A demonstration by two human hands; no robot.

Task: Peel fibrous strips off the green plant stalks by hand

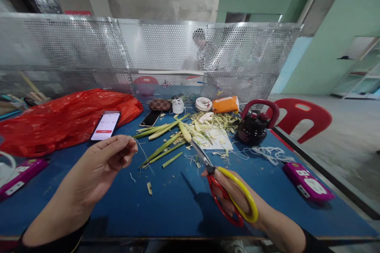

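Between the pinched fingertips of my left hand is a thin white string, its free end hanging down over the table. My right hand holds scissors with one red and one yellow handle loop, fingers through the loops. Their blades point up and left and look closed or nearly so. Just beyond the tips lies a pile of long green and pale yellow stalks. Trimmed shreds and a white paper sheet are to its right. Small scraps lie near my left hand.
A lit phone leans by a red plastic bag. At the back are a dark phone, a white spool, a tape roll and an orange packet. A dark jug and purple pack stand right.
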